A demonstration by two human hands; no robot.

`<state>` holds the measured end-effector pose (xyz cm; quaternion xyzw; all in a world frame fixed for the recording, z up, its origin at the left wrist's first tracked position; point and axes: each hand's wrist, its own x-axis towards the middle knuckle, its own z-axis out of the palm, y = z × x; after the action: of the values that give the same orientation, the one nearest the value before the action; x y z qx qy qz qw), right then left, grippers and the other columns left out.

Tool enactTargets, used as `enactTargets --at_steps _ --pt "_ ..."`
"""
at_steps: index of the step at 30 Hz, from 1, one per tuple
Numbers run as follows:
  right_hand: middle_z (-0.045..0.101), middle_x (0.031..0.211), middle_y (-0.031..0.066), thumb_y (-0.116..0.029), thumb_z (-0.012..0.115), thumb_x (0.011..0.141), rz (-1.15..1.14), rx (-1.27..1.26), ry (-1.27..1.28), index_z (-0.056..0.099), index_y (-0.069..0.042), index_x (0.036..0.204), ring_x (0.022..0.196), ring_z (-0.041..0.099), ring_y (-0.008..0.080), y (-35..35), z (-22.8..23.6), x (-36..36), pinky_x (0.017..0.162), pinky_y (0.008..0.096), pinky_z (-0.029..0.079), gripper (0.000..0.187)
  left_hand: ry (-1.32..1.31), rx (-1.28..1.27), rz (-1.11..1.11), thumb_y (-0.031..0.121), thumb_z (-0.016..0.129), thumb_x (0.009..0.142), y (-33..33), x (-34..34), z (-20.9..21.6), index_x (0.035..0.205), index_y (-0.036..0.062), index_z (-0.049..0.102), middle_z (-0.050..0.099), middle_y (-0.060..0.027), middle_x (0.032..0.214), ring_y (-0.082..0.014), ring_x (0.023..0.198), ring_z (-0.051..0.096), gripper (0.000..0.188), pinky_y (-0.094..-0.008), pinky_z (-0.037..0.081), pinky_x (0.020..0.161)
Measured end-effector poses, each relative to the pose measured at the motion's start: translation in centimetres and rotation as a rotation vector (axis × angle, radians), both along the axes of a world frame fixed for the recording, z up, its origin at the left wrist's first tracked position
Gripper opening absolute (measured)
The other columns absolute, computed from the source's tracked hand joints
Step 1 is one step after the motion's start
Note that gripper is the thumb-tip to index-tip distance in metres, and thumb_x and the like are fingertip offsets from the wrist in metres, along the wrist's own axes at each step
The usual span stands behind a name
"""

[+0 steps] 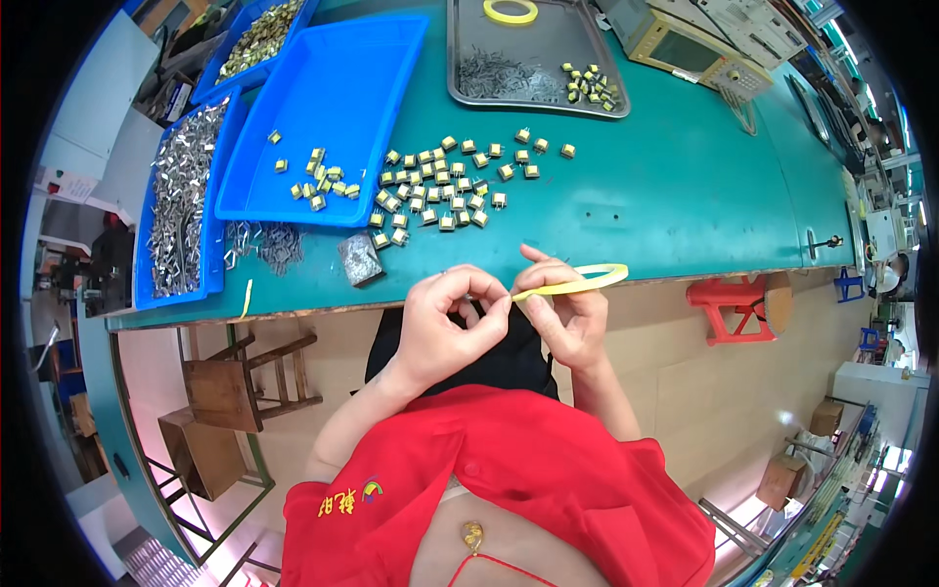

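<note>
Just off the near edge of the green table, my right hand (577, 328) holds a thin roll of yellow tape (604, 278), its ring sticking out to the right past the fingers. My left hand (445, 328) is closed, thumb and forefinger pinched at the tape's end beside the roll. Whether something small sits inside that pinch is hidden. Beyond my hands, many small transformers (442, 178) with yellow and black bodies are spread on the table. A grey metal block (360, 260) lies to the left of my hands, close to the table edge.
A blue tray (342, 78) holds several transformers. Left of it, a blue bin (186, 196) is full of metal clips. A metal tray (528, 103) carries dark pins, transformers and another yellow roll (511, 11). An instrument (685, 49) stands far right; a strip of yellow tape (246, 298) hangs at the edge.
</note>
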<state>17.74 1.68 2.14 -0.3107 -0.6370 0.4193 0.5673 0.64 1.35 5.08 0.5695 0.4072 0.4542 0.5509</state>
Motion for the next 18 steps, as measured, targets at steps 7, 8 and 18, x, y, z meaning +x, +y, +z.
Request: enactTargets --at_steps 7,8,18 --pt "0.059 0.077 0.0066 0.005 0.056 0.081 -0.050 -0.157 0.015 0.054 -0.002 0.089 0.076 0.058 0.0163 0.5 -1.1 1.5 0.099 0.0482 0.034 0.010 0.167 0.174 0.034 -0.005 0.063 0.073 1.7 2.2 -0.7 0.079 -0.0010 0.059 0.060 -0.0059 0.077 -0.0061 0.058 0.056 0.008 -0.0168 0.041 0.045" --pt "0.059 0.077 0.0063 0.005 0.056 0.081 -0.154 -0.128 -0.042 0.054 -0.002 0.088 0.077 0.058 0.0160 0.7 -1.3 1.8 0.099 0.0478 0.034 0.010 0.286 0.307 0.114 -0.005 0.063 0.073 2.7 2.8 -1.0 0.082 -0.0002 0.060 0.061 -0.0063 0.079 -0.0081 0.061 0.058 0.010 -0.0181 0.042 0.046" --pt "0.058 0.080 0.0060 0.003 0.054 0.085 -0.370 -0.259 0.021 0.054 0.002 0.091 0.073 0.060 0.0144 2.4 -1.4 4.5 0.101 0.0433 0.034 0.006 0.968 0.639 0.255 0.009 0.068 0.070 12.8 7.1 -4.4 0.095 0.0074 0.064 0.056 -0.0060 0.092 -0.0240 0.087 0.053 0.025 -0.0336 0.048 0.069"
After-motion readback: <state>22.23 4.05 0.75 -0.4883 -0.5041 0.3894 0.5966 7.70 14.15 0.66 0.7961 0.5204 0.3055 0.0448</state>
